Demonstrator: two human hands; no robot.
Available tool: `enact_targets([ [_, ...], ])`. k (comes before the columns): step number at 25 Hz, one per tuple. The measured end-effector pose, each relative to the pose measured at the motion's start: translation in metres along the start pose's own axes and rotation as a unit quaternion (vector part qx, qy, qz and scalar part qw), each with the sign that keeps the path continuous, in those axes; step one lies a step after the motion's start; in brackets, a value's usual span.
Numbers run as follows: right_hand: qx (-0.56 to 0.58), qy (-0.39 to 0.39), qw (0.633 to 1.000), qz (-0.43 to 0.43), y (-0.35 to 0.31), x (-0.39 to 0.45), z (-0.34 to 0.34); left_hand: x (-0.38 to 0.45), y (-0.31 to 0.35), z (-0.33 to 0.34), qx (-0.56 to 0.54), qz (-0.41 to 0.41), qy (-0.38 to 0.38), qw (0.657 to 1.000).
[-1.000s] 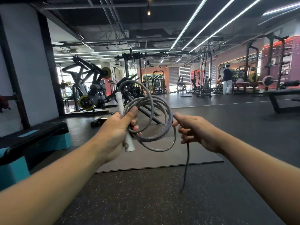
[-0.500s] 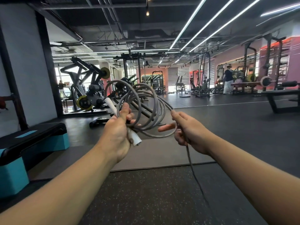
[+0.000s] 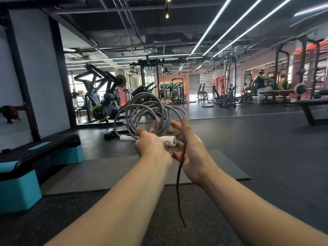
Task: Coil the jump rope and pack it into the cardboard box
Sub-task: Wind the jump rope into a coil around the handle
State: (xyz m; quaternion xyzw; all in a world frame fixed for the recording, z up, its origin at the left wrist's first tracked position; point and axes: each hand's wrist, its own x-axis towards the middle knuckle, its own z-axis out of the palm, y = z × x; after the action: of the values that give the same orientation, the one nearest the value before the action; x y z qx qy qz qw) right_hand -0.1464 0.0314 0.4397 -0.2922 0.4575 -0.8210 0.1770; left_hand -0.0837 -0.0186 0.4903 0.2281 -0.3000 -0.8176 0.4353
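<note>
The grey jump rope (image 3: 142, 109) stands in several loops above my hands at the frame's centre. My left hand (image 3: 150, 148) is shut around its white handle (image 3: 168, 140), which lies level, and around the bottom of the loops. My right hand (image 3: 191, 150) sits just to the right with fingers spread, palm toward the coil and touching its loops; the loose rope tail (image 3: 179, 183) crosses this palm and hangs down toward the floor. No cardboard box is in view.
A teal and black step platform (image 3: 35, 157) stands at the left. A grey mat (image 3: 106, 171) lies on the dark rubber floor below my hands. Gym machines (image 3: 103, 96) and racks fill the background, with a person (image 3: 260, 87) far right.
My hands have come together. The white handle has turned from upright to level, the coil has risen above my left hand, and my right hand has opened against the loops.
</note>
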Motion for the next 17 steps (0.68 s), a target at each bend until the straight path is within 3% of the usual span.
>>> enact_targets([
  [3, -0.059, -0.003, 0.998, -0.009, 0.006, -0.002, 0.013, 0.000, -0.006, 0.001, 0.044, -0.012, -0.041, 0.998],
  [9, -0.050, 0.052, 0.995, -0.065, -0.002, -0.004, 0.012, 0.002, -0.014, -0.007, 0.174, -0.045, -0.104, 0.978],
  [12, -0.109, 0.086, 0.986, -0.090, -0.015, 0.004, 0.006, 0.006, -0.012, -0.019, 0.197, -0.087, -0.106, 0.971],
  [14, -0.171, 0.073, 0.979, -0.087, -0.030, 0.010, -0.005, 0.008, -0.004, -0.029, 0.211, -0.080, -0.068, 0.972],
  [15, -0.212, 0.043, 0.974, -0.073, -0.040, 0.011, -0.011, 0.010, 0.002, -0.038, 0.242, -0.031, -0.022, 0.970],
  [16, -0.274, 0.008, 0.960, -0.058, -0.050, 0.010, -0.017, 0.014, 0.010, -0.047, 0.313, 0.077, 0.006, 0.947],
  [17, -0.354, -0.029, 0.933, -0.054, -0.060, 0.008, -0.021, 0.018, 0.018, -0.054, 0.427, 0.229, -0.029, 0.874],
])
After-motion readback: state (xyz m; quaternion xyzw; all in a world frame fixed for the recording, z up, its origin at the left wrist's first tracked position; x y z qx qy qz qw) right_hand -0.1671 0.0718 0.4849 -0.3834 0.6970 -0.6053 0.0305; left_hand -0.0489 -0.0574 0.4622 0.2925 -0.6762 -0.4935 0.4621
